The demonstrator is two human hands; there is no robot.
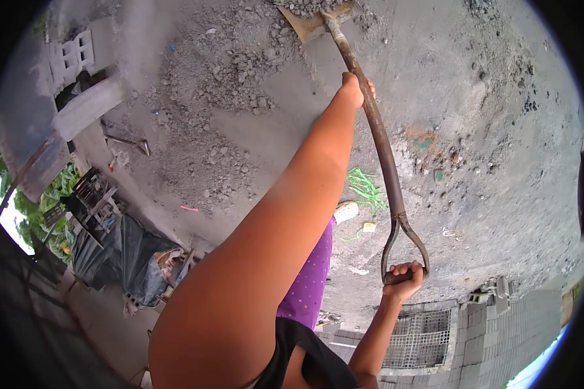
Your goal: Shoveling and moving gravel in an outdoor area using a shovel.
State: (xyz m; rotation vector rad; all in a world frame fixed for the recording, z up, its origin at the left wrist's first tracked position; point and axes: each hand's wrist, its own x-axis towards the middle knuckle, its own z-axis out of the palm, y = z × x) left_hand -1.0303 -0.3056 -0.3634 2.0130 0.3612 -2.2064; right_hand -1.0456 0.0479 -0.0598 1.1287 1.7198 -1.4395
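A shovel (384,146) with a long brown shaft runs from the top of the view down toward the right of centre. My left arm stretches far forward, and my left hand (353,92) is wrapped round the shaft a little below the blade. At the near end, my right hand (405,280) grips the crossbar of the forked metal handle. The wide tan blade (305,26) bears grey, gravelly material (311,6) and is partly cut off by the upper rim.
Loose grey gravel (217,71) covers the ground left of the shovel. Green string (368,189) lies near my pale shoe (346,211). Black plastic sheeting (126,253) and scrap sit at the left. Hollow blocks (71,57) stand upper left; a block wall (483,330) with a grille (418,338) is lower right.
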